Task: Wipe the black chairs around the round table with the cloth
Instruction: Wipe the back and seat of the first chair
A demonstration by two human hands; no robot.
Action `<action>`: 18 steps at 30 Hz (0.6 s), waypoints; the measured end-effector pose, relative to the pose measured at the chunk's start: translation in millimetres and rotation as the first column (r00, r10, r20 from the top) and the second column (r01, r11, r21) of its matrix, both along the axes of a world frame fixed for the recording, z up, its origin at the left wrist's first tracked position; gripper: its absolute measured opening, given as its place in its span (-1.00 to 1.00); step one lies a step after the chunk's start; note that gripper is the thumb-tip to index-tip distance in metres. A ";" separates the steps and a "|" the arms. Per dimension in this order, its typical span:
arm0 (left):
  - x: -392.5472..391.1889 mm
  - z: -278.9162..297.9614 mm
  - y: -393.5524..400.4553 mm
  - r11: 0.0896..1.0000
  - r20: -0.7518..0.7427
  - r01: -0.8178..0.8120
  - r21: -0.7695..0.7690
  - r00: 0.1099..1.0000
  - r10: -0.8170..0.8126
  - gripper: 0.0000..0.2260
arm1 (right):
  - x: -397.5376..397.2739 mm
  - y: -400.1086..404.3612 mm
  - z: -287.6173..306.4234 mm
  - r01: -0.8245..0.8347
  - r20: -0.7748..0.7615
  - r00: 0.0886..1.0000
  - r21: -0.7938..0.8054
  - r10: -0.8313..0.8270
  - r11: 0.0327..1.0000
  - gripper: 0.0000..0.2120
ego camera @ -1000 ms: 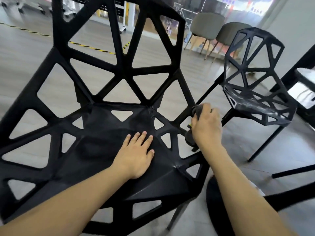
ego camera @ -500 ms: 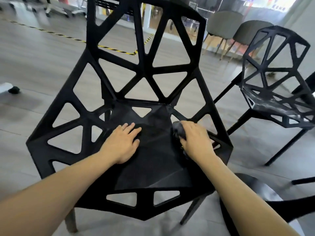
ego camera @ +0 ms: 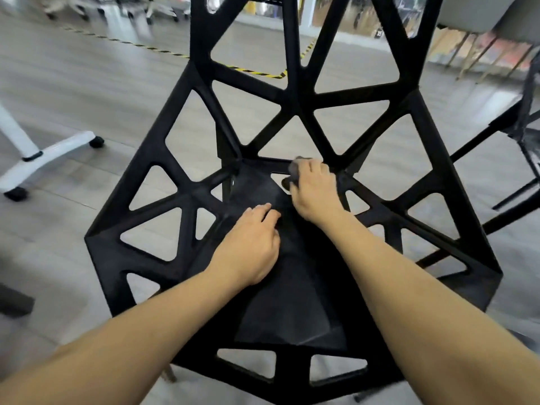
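Cloth (ego camera: pixel 293 173), seemingly bunched, under right hand (ego camera: pixel 314 191) on chair (ego camera: pixel 187 197).

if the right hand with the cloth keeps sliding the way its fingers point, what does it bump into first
Most likely the chair's backrest struts. The right hand holds the grey cloth at the rear of the black chair's seat, fingers pointing toward the seat-back junction. Depth is unclear, so it might pass through a triangular opening instead.

Nothing readable here, honestly. The black chair (ego camera: pixel 292 200) carries no label or brand that I can make out. Beyond its backrest there's some colourful signage (ego camera: pixel 496 51), but it's way too blurry to read.
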State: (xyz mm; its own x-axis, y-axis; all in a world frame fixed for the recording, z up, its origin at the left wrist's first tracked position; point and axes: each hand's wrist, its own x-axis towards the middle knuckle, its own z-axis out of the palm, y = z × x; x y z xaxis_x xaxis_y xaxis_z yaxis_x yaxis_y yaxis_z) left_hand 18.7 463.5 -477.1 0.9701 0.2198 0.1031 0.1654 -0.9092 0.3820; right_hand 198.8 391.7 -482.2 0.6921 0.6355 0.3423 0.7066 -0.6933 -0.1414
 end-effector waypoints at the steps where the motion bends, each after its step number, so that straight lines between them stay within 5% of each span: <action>1: -0.8 -0.4 0.9 0.999 0.047 -0.037 -0.003 0.998 0.037 -0.68 | -14.4 11.3 -0.8 -0.123 -0.083 0.989 0.009 0.123 0.992 -0.53; 5: -9.9 5.6 1.4 0.975 0.072 -0.208 0.074 0.977 0.203 -0.79 | -20.5 7.6 5.8 -0.271 -0.181 0.947 0.002 0.267 0.962 -0.42; 9: -37.7 13.7 15.6 0.976 0.038 -0.088 0.198 0.996 0.082 -0.74 | 7.5 -41.5 7.9 -0.025 -0.140 0.990 0.059 0.033 0.998 -0.49; 12: -90.8 32.4 50.8 0.892 0.280 -0.254 0.374 0.948 0.153 -0.65 | -1.2 -31.8 8.3 0.058 -0.193 0.980 0.092 -0.039 0.994 -0.56; 15: -126.5 43.3 91.9 0.836 0.395 -0.467 0.289 0.853 0.340 -0.51 | -45.6 5.0 4.6 -0.038 -0.264 0.961 0.146 0.076 0.989 -0.55; 18: -124.2 36.3 104.7 0.871 0.349 -0.444 0.212 0.867 0.357 -0.47 | -121.4 44.9 9.2 -0.172 -0.337 0.912 0.202 0.233 0.964 -0.52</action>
